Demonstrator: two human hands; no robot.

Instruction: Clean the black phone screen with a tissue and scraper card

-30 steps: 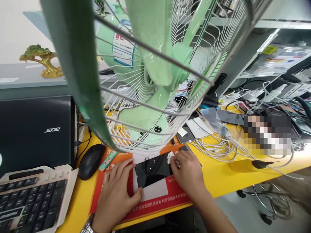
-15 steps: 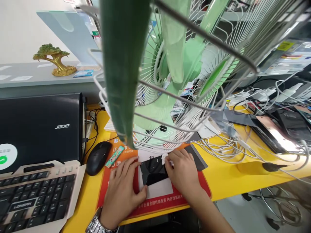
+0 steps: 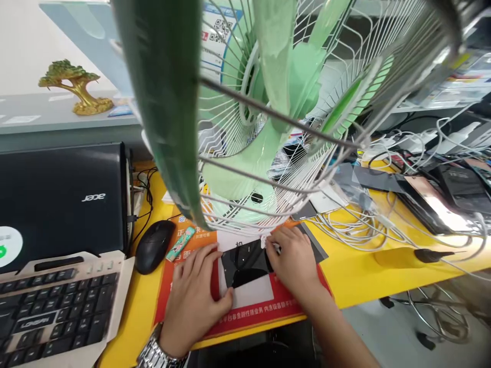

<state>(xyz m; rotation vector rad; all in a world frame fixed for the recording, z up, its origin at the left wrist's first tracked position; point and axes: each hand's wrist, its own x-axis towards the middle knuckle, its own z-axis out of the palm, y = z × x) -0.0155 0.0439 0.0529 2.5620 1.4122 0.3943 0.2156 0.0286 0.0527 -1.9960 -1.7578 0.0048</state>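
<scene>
A glossy black smartphone (image 3: 245, 263) lies on a white panel of the red and orange printed mat (image 3: 253, 319). At its left end is my left hand (image 3: 199, 294), with the fingertips at the upper corner and the thumb at the lower corner, bracing the phone between them. My right hand (image 3: 293, 255) is bent over the phone's right end. Its fingers pinch a small crumpled white wipe (image 3: 263, 241), which is mostly hidden under them.
A green fan (image 3: 264, 117) in a wire cage looms close above the phone. Left are a black mouse (image 3: 155, 247), a small green packet (image 3: 180, 244), a keyboard (image 3: 57, 312) and an acer laptop (image 3: 61, 199). White cables (image 3: 353, 227) and a yellow bottle (image 3: 399, 258) lie to the right.
My right hand has shifted slightly along the phone's right edge, and less of the wipe shows now. My left hand stays in place. The camera view has turned a little.
</scene>
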